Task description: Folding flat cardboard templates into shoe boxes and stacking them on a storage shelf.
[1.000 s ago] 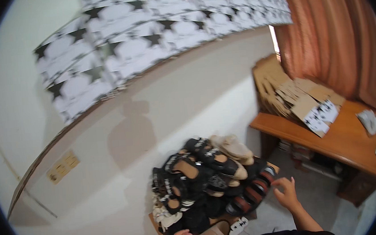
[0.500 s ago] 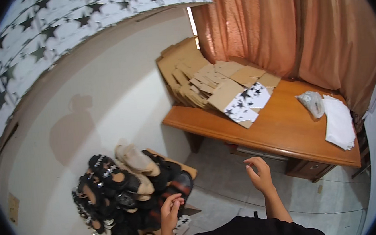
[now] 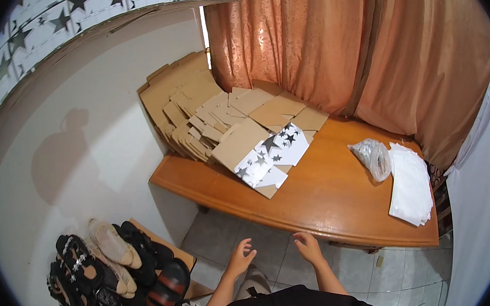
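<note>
Both hands empty, each half-open with fingers loosely curled: left hand, right hand, level with each other, a gap between. Nearest thing is the wooden table, its front edge just beyond both sets of fingertips; can't tell if the right ones touch it. Ahead and left of the left hand, on the table: pile of flattened cardboard, with star-printed cardboard at its near side, roughly ahead of the gap between the hands. Ahead-right of the right hand: clear plastic bag, stack of white sheets beside it. Left of the left hand, lower: heaped shoes, including a brown-and-black sandal. Orange curtain behind the table.
</note>
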`<action>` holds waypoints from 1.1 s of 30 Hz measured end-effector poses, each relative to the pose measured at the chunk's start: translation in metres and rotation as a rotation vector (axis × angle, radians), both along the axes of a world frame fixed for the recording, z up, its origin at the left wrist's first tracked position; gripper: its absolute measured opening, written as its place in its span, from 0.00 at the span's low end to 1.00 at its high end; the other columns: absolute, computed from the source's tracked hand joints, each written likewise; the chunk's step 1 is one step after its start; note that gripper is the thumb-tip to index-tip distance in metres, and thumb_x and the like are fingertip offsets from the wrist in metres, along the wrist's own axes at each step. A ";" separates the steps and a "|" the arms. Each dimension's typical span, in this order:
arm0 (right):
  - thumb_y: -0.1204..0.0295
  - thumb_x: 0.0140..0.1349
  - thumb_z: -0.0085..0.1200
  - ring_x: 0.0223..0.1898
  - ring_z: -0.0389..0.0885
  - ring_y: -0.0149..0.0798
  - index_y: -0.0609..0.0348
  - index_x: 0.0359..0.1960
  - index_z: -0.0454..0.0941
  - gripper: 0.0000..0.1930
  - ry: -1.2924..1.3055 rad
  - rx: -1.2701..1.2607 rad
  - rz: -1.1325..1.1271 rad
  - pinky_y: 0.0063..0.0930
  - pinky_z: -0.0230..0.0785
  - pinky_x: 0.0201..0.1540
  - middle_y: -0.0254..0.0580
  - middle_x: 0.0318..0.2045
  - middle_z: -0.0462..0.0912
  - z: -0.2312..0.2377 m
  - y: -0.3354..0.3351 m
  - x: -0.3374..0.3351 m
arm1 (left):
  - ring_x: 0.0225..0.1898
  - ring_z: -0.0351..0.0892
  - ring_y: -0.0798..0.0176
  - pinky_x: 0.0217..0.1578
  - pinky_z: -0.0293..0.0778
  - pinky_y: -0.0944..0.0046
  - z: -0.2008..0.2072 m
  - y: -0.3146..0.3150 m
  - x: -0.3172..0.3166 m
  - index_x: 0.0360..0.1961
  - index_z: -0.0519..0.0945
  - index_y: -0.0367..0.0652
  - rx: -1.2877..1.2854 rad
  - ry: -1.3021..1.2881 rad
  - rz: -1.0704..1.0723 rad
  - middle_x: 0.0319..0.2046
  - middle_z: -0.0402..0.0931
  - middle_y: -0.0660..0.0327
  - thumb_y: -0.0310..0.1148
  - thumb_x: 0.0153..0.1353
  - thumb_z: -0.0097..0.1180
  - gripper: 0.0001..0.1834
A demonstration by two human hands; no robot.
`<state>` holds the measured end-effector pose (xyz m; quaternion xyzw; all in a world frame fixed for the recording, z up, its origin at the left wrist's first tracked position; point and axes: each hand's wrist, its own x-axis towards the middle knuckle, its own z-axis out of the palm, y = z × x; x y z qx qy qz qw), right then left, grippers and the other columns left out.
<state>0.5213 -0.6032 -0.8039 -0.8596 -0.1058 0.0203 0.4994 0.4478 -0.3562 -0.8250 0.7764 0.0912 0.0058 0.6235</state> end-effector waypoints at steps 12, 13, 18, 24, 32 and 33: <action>0.63 0.54 0.53 0.42 0.76 0.49 0.61 0.46 0.75 0.20 0.143 -0.095 0.044 0.36 0.69 0.46 0.55 0.42 0.76 0.003 0.034 0.178 | 0.68 0.44 0.53 0.59 0.43 0.33 0.011 0.033 0.203 0.61 0.63 0.65 1.021 -0.101 -0.285 0.65 0.49 0.54 0.18 0.51 0.46 0.37; 0.62 0.55 0.53 0.42 0.76 0.49 0.61 0.46 0.75 0.20 0.128 -0.093 0.039 0.36 0.70 0.45 0.54 0.42 0.76 0.004 0.039 0.188 | 0.68 0.40 0.52 0.57 0.43 0.29 0.002 0.040 0.218 0.61 0.62 0.70 1.051 -0.117 -0.312 0.66 0.44 0.55 0.19 0.52 0.46 0.37; 0.67 0.55 0.55 0.41 0.76 0.42 0.59 0.46 0.75 0.17 0.122 -0.103 0.093 0.30 0.72 0.40 0.49 0.45 0.76 -0.018 0.053 0.211 | 0.68 0.42 0.51 0.54 0.43 0.25 -0.009 0.059 0.268 0.59 0.65 0.70 1.158 -0.209 -0.246 0.66 0.46 0.55 0.25 0.54 0.50 0.33; 0.69 0.54 0.55 0.39 0.76 0.39 0.61 0.45 0.75 0.17 0.219 0.040 0.188 0.30 0.70 0.41 0.47 0.42 0.76 -0.029 0.057 0.224 | 0.65 0.53 0.61 0.53 0.45 0.27 0.000 0.072 0.285 0.52 0.74 0.67 1.130 -0.235 -0.381 0.62 0.58 0.64 0.30 0.55 0.52 0.23; 0.69 0.57 0.53 0.41 0.73 0.38 0.59 0.47 0.73 0.17 -0.122 0.188 -0.365 0.29 0.65 0.44 0.46 0.40 0.74 0.019 0.043 0.239 | 0.42 0.76 0.75 0.48 0.50 0.55 0.056 0.072 0.304 0.35 0.81 0.59 0.942 -1.040 -0.084 0.36 0.79 0.76 0.33 0.56 0.51 0.08; 0.69 0.57 0.53 0.41 0.73 0.38 0.59 0.47 0.73 0.17 -0.117 0.181 -0.376 0.29 0.65 0.44 0.46 0.40 0.74 0.023 0.037 0.240 | 0.40 0.76 0.72 0.46 0.55 0.56 0.076 0.073 0.309 0.34 0.80 0.56 0.904 -1.066 -0.060 0.35 0.79 0.74 0.31 0.54 0.53 0.07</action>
